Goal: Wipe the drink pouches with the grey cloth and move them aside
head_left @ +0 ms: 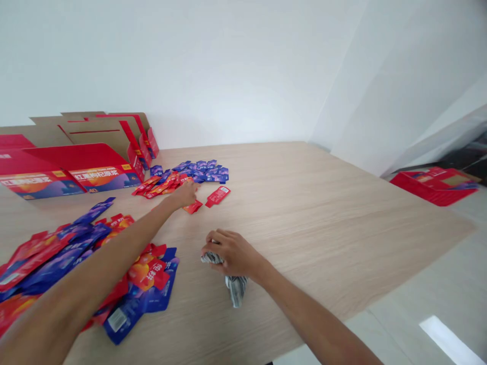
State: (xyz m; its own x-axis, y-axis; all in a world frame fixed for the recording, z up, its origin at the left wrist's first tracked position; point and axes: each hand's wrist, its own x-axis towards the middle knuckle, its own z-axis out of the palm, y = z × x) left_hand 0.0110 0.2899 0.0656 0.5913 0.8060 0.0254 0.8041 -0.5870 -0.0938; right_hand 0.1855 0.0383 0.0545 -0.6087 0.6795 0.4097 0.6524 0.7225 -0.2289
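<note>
My left hand (185, 194) reaches far across the wooden table (304, 213) to a pile of small red sachets (162, 185), its fingers curled down on a red sachet (193, 207) at the pile's edge. Another red sachet (218, 196) lies loose just to the right. Small blue sachets (201, 171) are spread behind the red ones. My right hand (230, 252) rests near the front of the table, closed over a crumpled grey striped cloth (235, 286).
A heap of larger red and blue pouches (76, 263) covers the near left under my left arm. Flat red cartons (76, 172) and brown cardboard (95, 129) stand at the back left. Another red carton (433, 185) lies on the floor at the right.
</note>
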